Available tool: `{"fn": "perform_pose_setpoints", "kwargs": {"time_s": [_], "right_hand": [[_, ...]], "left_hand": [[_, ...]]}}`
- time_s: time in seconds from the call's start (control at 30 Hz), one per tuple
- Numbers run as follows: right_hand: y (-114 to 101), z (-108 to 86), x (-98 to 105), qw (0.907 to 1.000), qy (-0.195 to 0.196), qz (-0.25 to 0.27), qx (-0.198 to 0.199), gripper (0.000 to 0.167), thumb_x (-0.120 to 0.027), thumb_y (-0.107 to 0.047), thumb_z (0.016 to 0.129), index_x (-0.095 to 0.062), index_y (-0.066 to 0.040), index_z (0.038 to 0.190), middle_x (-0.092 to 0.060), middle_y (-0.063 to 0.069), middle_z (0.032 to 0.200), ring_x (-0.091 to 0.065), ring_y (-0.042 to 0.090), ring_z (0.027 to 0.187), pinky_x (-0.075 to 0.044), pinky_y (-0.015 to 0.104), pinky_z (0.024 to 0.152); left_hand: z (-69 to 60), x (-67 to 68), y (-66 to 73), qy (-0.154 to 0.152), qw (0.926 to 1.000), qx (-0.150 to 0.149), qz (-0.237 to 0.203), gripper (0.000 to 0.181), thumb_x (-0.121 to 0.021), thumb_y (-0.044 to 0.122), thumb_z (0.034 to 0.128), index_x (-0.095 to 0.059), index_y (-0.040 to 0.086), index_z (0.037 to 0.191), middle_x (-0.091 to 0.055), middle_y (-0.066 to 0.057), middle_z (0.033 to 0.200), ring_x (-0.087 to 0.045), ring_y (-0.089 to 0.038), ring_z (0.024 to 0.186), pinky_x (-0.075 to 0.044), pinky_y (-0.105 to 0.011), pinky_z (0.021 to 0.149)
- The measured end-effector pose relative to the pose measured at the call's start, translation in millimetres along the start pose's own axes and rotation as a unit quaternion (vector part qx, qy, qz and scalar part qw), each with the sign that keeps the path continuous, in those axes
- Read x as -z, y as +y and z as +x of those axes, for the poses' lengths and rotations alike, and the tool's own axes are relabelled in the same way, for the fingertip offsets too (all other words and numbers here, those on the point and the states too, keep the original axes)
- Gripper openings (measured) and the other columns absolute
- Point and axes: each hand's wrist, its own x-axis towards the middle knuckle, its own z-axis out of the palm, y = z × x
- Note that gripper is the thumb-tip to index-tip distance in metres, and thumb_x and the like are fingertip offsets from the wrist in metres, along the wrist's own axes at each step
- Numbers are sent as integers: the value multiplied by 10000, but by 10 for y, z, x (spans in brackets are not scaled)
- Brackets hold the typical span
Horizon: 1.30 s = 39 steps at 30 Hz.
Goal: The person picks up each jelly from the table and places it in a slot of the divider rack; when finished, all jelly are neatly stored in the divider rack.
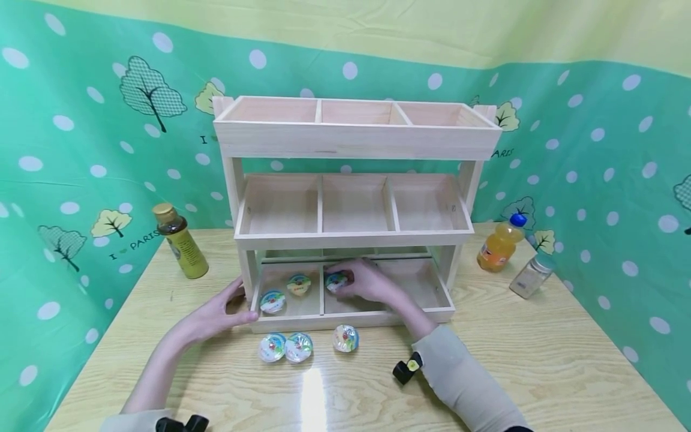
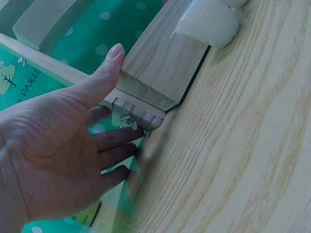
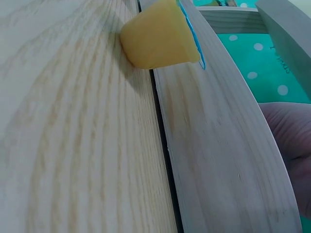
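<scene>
A three-tier wooden shelf (image 1: 356, 143) stands on the table, each tier split into compartments. In the bottom tier's middle compartment, my right hand (image 1: 368, 281) pinches a jelly cup (image 1: 337, 281) by its sides. The wrist view catches only part of that right hand (image 3: 294, 150) behind the front board. My left hand (image 1: 218, 313) is at the bottom tier's left corner, thumb against the wood and fingers loosely extended along the side (image 2: 63, 150). Two jelly cups, one yellowish (image 1: 299, 284) and one bluish-white (image 1: 272, 302), lie in the bottom left compartment.
Before the shelf sit two touching jelly cups (image 1: 272, 348) and a single yellow one (image 3: 158, 39). A green-labelled bottle (image 1: 183, 246) stands to the left. An orange drink bottle (image 1: 498, 247) and a jar with a teal lid (image 1: 531, 277) stand to the right.
</scene>
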Motion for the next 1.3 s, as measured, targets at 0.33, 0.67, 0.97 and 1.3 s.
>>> {"fn": "perform_pose_setpoints", "kwargs": {"time_s": [0.33,0.67,0.97,1.3], "right_hand": [[18,-82,64,9985,-182,502,126,575,-833,-158,860,-645,-186,1403,-737,92,1246,-716,227,1067,-619,348,896],[62,-315,206,9975,-104,654,259,519,-777,-198,914,-630,-92,1400,-717,113,1323,-719,293,1125,-604,432,977],[64,-591,257,9970,454,292,550,471,-783,-187,903,-669,-118,1354,-720,91,1331,-724,312,1109,-604,464,968],[-40,-723,233,9917,423,559,1075,502,-815,-186,874,-666,-91,1343,-728,104,1299,-728,322,1081,-608,465,958]], "left_hand": [[3,3,-10,-19,10000,-43,-85,1066,-738,365,938,-17,49,1656,-240,-364,1638,-253,-583,1500,-295,-763,1153],[0,8,-8,-7,10000,29,-48,1068,-735,373,940,-11,51,1656,-251,-374,1628,-260,-590,1493,-304,-768,1143],[6,-3,-12,-27,10000,43,-6,1066,-734,377,941,-13,56,1657,-270,-376,1620,-274,-588,1489,-301,-774,1140],[9,-7,-24,6,10000,31,11,1061,-737,376,939,-28,40,1654,-273,-374,1620,-271,-588,1489,-297,-775,1141]]}}
